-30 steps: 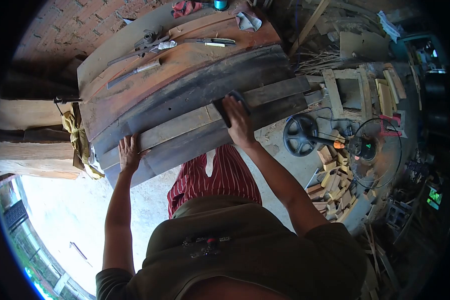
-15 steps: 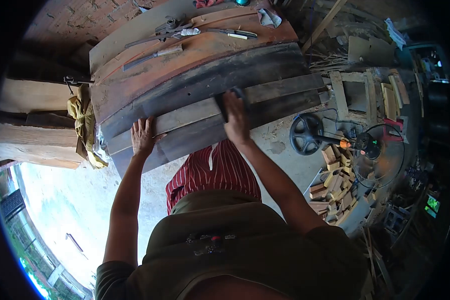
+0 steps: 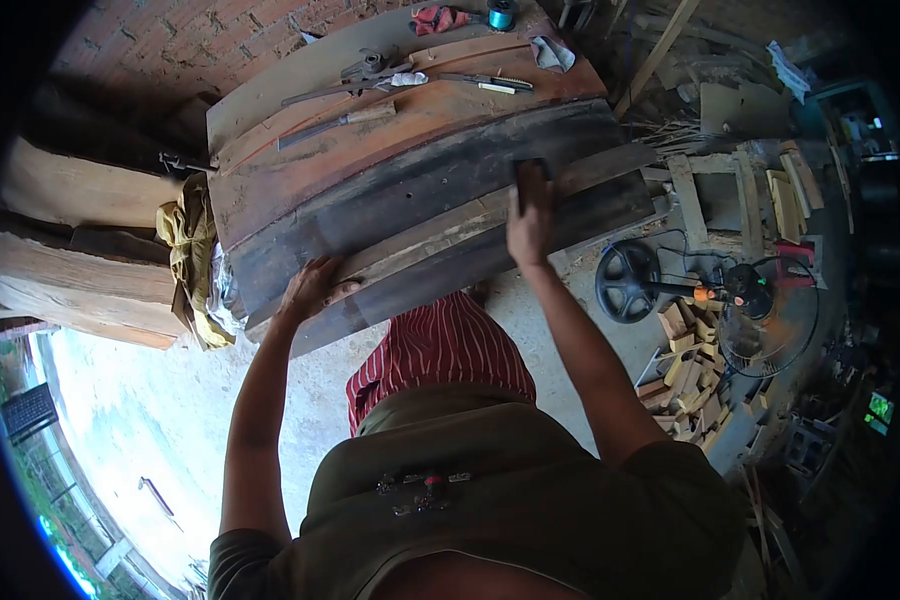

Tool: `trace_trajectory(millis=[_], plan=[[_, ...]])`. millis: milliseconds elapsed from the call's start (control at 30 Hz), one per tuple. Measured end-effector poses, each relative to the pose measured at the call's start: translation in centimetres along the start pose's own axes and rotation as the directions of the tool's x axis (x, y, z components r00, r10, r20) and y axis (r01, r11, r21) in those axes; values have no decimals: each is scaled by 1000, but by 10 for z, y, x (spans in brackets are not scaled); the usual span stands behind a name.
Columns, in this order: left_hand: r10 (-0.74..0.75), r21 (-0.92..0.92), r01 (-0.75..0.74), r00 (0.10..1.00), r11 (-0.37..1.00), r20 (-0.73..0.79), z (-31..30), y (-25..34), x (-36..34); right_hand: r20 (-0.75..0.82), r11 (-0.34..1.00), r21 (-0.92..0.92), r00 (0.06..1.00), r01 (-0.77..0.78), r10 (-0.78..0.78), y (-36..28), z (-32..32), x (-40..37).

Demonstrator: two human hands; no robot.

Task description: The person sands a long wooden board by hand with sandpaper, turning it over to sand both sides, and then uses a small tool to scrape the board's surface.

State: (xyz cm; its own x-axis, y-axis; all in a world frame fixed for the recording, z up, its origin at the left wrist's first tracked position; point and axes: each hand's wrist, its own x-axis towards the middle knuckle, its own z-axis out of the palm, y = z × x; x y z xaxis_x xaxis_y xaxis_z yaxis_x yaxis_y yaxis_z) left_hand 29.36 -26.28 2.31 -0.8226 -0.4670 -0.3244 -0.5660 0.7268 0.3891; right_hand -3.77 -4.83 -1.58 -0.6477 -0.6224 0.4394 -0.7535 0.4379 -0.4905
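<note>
Left of the left hand hangs an olive-yellow crumpled cloth bundle point(image 3: 185, 225), well apart from the grip. The left hand point(image 3: 308, 290) rests on the near-left end of a long, narrow, grey-brown wooden strip point(image 3: 420, 240); whether its fingers curl under the edge cannot be told from this angle. The strip lies over a dark, flat sheet point(image 3: 370, 215), between the person and a wooden-handled long tool point(image 3: 335, 125), which sits beyond the left hand. Its long axis runs obliquely, from the left hand away to the right, passing just beneath the right hand, with the far end pointing past that hand.

In this inspector's judgement the strip is stiff, fairly light, dry rather than slippery, and liable to splinter at its edges; the sound hold is flat pressure at the near-left end.

The right hand point(image 3: 530, 222) grasps a small, dark, rectangular block point(image 3: 530, 164) over the strip, fingers laid along its top. The block looks light and firm, best held from above. Right of this grip, well apart, stands a black fan with a round, spoked base point(image 3: 625, 282).
</note>
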Motion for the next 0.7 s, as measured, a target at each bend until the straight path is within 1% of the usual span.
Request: trace_trajectory(millis=[33,67,100,133,167,200,267,300,333,367,400,433,467,500,533,567,600,633,667,700], plan=[[-9,-102,16,997,995,71,-3,-2,-3,98,989,77,986,129,-136,-28,4,-19],[4,-94,3,997,996,73,-3,-4,-5,135,952,237,964,195,-231,-51,9,-31],[23,-37,-23,1000,999,-2,-1,-5,-7,242,939,242,923,242,-300,-61,7,-37],[48,21,-47,996,999,-75,-2,-6,-8,221,920,263,910,290,-350,-57,8,-34],[67,31,-65,995,997,-69,-3,-8,-7,199,899,281,895,337,-398,-49,8,-29],[78,40,-75,993,996,-83,-4,-8,-5,191,906,270,904,327,-383,-39,7,-19],[101,48,-97,991,994,-92,-5,-10,3,161,915,141,903,378,-398,-9,1,5],[111,-74,-112,994,991,-20,-5,-15,7,159,918,133,906,375,-393,3,-2,18],[124,-193,-113,991,975,50,-5,-18,11,76,965,74,964,251,-256,12,-3,32],[126,-189,-114,991,975,53,-3,-20,11,-14,993,30,993,114,-113,16,-2,37],[121,-202,-119,993,972,-3,-2,-21,9,-64,997,16,995,76,-74,13,-1,36],[119,-213,-130,991,968,-60,-3,-19,9,-71,998,17,995,68,-67,4,-2,28],[94,-144,-104,993,984,-77,-4,-17,8,32,989,-44,990,142,-141,-7,-3,15],[99,-143,-108,992,984,-73,-2,-17,7,145,971,-95,968,222,-207,-13,-4,8],[119,20,-118,980,993,-158,1,-16,6,76,974,-37,973,222,-219,-10,2,9],[150,183,-108,960,977,-234,2,-17,4,78,976,-32,974,216,-213,-5,9,20],[167,211,-102,933,972,-320,3,-19,7,121,963,-69,960,261,-252,-1,17,35],[159,211,-96,939,973,-305,4,-16,6,170,946,-100,942,307,-288,2,26,43],[89,122,-48,930,991,-357,1,-9,10,131,968,-77,965,240,-229,-3,36,52],[29,38,-15,911,999,-412,-5,-4,20,114,969,-79,968,235,-225,-7,41,62]])
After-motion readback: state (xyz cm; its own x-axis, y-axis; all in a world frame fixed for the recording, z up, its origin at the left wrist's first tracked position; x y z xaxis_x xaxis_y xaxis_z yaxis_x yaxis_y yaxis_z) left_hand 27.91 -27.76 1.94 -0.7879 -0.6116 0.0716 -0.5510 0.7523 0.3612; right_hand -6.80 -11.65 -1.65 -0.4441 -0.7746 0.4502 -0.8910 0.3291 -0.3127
